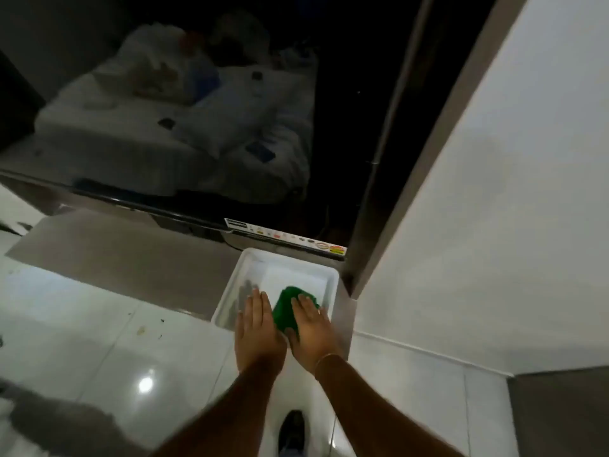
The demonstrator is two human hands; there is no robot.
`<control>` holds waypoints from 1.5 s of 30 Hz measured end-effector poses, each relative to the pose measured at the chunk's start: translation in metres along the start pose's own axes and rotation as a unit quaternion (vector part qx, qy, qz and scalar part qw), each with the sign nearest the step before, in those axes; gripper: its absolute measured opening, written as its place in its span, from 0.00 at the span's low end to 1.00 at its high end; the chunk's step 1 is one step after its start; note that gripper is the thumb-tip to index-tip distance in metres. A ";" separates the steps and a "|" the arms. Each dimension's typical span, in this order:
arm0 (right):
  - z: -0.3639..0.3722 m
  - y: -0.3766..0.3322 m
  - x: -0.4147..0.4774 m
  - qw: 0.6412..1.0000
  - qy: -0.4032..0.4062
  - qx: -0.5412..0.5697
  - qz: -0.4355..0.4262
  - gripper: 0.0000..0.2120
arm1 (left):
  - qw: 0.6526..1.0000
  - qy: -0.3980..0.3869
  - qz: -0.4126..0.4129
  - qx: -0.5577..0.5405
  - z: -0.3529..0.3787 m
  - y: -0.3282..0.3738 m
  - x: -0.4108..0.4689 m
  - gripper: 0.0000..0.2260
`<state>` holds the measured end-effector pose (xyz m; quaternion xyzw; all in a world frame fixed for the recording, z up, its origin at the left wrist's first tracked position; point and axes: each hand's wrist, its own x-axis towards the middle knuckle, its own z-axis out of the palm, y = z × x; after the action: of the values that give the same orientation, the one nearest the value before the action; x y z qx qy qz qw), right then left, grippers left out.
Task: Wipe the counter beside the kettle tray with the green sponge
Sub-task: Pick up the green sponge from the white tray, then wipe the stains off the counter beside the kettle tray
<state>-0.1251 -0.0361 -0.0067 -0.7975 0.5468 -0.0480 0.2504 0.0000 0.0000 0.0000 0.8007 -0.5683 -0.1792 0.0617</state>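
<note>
The green sponge (284, 307) hangs over a white rectangular tub (230, 291) that stands on the floor by a grey base. My right hand (313, 331) lies over the sponge's right side with its thumb under it, holding it. My left hand (258, 328) is flat with fingers straight, against the sponge's left edge. Both hands are above the tub's near rim. No kettle, tray or counter shows in this view.
A dark glossy panel (197, 110) fills the top and reflects a white bed. A sticker strip (286, 239) runs along its lower edge. A white wall (494, 225) rises on the right. Shiny white floor tiles (115, 341) carry small specks, and my dark shoe (291, 430) is below.
</note>
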 end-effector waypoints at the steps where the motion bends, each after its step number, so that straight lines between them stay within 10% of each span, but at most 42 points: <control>1: 0.007 -0.003 0.012 1.000 -0.010 0.007 0.002 0.37 | 1.000 0.012 -0.009 0.009 -0.002 -0.009 0.004 0.34; 9: 0.047 0.000 0.063 0.987 -0.134 -0.058 0.074 0.58 | 0.999 0.014 -0.013 0.031 0.001 -0.069 0.022 0.36; 22: 0.011 0.004 0.068 0.991 -0.082 0.009 0.102 0.34 | 1.000 -0.012 0.008 0.027 0.000 -0.036 0.019 0.36; 36: -0.111 0.159 -0.132 0.955 0.141 0.158 0.205 0.30 | 0.932 -0.015 0.362 0.021 0.017 0.175 -0.034 0.29; 45: -0.139 0.305 -0.382 0.809 0.274 0.280 0.438 0.29 | 0.808 -0.116 0.568 0.110 0.124 0.408 -0.185 0.33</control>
<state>-0.5838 0.1734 0.0519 -0.3222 0.8472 -0.3005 0.2970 -0.4602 0.0438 0.0488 0.3100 -0.9403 -0.1402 -0.0020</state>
